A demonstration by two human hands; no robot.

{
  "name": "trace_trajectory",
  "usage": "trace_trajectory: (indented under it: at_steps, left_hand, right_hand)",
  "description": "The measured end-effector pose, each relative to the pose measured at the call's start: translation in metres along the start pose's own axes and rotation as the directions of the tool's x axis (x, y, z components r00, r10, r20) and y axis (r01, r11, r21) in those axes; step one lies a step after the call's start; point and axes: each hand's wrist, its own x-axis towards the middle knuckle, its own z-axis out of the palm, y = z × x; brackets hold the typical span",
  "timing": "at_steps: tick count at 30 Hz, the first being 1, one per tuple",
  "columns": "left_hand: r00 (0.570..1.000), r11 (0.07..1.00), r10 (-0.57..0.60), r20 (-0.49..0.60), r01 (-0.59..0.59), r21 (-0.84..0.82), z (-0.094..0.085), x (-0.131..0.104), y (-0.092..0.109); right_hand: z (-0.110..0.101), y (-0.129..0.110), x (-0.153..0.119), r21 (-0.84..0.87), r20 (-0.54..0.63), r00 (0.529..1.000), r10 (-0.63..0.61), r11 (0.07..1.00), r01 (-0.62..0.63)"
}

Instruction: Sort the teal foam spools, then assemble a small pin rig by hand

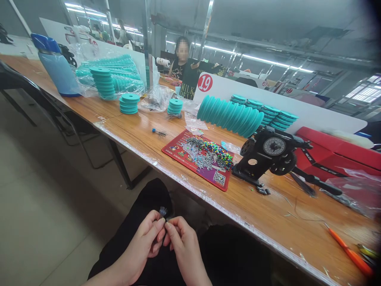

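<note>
Left hand (145,240) and right hand (183,242) together pinch one small blue-tipped bundle (162,211) above the lap.

A red round sticker (205,83) on the white divider board (297,107) reads "19", the co-worker's black shirt (187,81) shows "MILK", and the red mat (199,159) carries a QR code (219,178); smaller print is illegible.
</note>
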Motion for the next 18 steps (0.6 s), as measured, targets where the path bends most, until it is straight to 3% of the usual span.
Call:
trace_trajectory:
  at_steps: [6, 9, 11, 12, 16, 18]
  left_hand:
    - [0.997, 0.998, -0.025, 0.070, 0.021, 0.059, -0.010, 0.000, -0.008]
    - [0.989, 0.992, 0.106, -0.101, -0.099, 0.075, -0.028, 0.008, -0.004]
    - [0.948, 0.979, 0.194, -0.252, -0.173, 0.105, -0.039, 0.013, 0.002]
    - [0.941, 0.975, 0.207, -0.267, -0.175, 0.138, -0.041, 0.015, 0.005]
    - [0.994, 0.957, 0.082, -0.069, -0.060, 0.284, -0.025, 0.011, 0.012]
    - [1.000, 0.959, 0.003, 0.025, -0.010, 0.282, -0.014, 0.006, 0.011]
  right_hand:
    - [-0.012, -0.004, 0.000, -0.002, 0.138, 0.990, 0.001, 1.000, -0.001]
    - [-0.022, 0.013, 0.003, 0.084, -0.021, 0.997, 0.078, 0.994, -0.076]
    - [-0.025, 0.022, 0.006, 0.140, -0.124, 0.982, 0.141, 0.982, -0.124]
    - [-0.024, 0.024, 0.008, 0.146, -0.134, 0.980, 0.147, 0.981, -0.127]
    - [-0.007, 0.017, 0.012, 0.145, -0.042, 0.997, 0.071, 0.987, -0.064]
    - [0.003, 0.012, 0.012, 0.178, -0.015, 0.998, 0.063, 0.982, -0.060]
